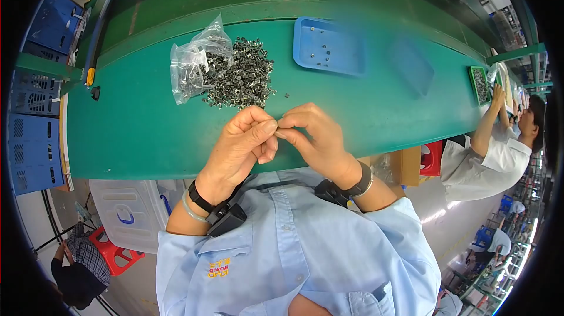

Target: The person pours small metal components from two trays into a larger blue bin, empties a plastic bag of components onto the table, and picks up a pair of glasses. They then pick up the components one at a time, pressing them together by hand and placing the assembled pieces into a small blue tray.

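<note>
My left hand and my right hand meet fingertip to fingertip over the near edge of the green bench. Both pinch one tiny part between thumb and forefinger; the part itself is almost fully hidden by the fingers. Just beyond my hands lies a heap of small dark metal parts, spilling from a clear plastic bag. Two stray parts lie beside the heap. A shallow blue tray with several loose parts stands further back, to the right.
A second blue tray sits blurred at the right. A co-worker in white works at a green tray far right. Blue crates stand at the left, a white bin and red stool below the bench.
</note>
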`<state>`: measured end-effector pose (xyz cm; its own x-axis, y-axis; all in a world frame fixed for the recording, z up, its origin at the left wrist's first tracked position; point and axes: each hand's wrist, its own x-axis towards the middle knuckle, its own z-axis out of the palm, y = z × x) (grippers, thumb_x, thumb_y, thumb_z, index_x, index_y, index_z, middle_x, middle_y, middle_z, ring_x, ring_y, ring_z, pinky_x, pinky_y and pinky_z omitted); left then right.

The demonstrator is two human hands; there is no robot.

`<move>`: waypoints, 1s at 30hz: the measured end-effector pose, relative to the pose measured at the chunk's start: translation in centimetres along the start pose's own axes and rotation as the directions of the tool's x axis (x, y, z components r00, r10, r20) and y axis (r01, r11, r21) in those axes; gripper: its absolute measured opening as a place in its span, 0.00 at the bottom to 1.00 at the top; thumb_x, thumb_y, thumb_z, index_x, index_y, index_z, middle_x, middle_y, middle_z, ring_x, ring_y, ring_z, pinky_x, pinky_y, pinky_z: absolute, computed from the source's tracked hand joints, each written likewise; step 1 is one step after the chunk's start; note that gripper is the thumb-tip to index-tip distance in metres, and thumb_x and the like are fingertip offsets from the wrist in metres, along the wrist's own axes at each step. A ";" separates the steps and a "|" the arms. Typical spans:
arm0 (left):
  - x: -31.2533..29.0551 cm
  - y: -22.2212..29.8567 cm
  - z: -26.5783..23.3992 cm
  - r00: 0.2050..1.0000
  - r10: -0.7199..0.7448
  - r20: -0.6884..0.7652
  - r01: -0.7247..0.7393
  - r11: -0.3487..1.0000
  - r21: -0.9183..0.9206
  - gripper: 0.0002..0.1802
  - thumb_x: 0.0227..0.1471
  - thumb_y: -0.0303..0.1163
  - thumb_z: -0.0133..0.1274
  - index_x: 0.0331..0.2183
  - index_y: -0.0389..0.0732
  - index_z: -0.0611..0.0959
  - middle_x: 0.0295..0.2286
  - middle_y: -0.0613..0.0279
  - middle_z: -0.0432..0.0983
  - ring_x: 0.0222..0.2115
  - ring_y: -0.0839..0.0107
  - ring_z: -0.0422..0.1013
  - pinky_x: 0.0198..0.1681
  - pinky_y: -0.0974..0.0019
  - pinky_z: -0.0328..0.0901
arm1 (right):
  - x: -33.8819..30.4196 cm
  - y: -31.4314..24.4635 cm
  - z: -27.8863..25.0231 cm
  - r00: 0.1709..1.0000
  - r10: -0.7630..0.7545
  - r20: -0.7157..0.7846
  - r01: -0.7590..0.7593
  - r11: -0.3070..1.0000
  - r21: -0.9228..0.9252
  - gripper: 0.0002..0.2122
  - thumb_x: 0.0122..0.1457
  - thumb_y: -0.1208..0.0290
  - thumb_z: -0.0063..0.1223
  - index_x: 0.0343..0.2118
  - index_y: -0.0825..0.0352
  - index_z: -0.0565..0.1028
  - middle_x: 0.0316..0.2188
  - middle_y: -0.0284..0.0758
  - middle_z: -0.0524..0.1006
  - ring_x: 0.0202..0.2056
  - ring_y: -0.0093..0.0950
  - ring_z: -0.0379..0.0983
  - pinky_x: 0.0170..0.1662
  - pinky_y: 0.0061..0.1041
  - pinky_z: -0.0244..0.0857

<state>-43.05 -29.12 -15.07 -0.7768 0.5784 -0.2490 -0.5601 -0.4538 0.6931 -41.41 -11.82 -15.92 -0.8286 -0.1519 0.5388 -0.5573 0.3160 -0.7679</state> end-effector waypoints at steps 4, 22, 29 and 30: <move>0.0 0.0 0.2 0.998 0.021 -0.057 -0.015 0.994 0.107 0.08 0.57 0.34 0.49 0.30 0.40 0.74 0.21 0.65 0.73 0.19 0.81 0.67 0.19 0.78 0.59 | 0.0 0.2 0.0 1.000 0.003 -0.024 -0.003 1.000 -0.004 0.11 0.46 0.81 0.60 0.32 0.65 0.72 0.27 0.34 0.74 0.29 0.30 0.73 0.30 0.26 0.67; -0.9 0.1 1.3 0.936 0.350 -0.028 -0.254 0.730 0.635 0.04 0.53 0.26 0.53 0.33 0.36 0.76 0.26 0.64 0.76 0.22 0.80 0.68 0.23 0.76 0.62 | -0.3 -0.5 -0.3 0.991 0.132 -0.011 -0.129 0.979 0.156 0.07 0.52 0.80 0.56 0.34 0.66 0.73 0.30 0.34 0.75 0.33 0.28 0.72 0.36 0.24 0.67; -0.7 1.0 1.6 0.825 0.512 0.239 -0.387 0.205 0.899 0.07 0.47 0.23 0.57 0.31 0.35 0.76 0.22 0.60 0.73 0.19 0.71 0.67 0.23 0.68 0.63 | -0.6 0.0 -0.4 0.938 0.330 0.106 -0.336 0.795 0.505 0.04 0.55 0.80 0.53 0.34 0.68 0.73 0.32 0.33 0.75 0.35 0.23 0.71 0.40 0.22 0.66; -0.7 1.0 1.6 0.793 0.532 0.297 -0.418 0.121 0.900 0.08 0.45 0.23 0.58 0.31 0.35 0.76 0.22 0.59 0.73 0.19 0.68 0.67 0.23 0.67 0.63 | -0.5 -0.1 -0.6 0.927 0.351 0.133 -0.365 0.762 0.534 0.04 0.56 0.80 0.53 0.34 0.68 0.73 0.32 0.33 0.75 0.35 0.22 0.70 0.40 0.22 0.66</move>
<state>-42.63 -28.90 -13.18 -0.8285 0.4186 0.3720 0.5162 0.3135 0.7970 -40.88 -11.25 -15.93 -0.9707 -0.1549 0.1840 -0.1508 -0.2037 -0.9673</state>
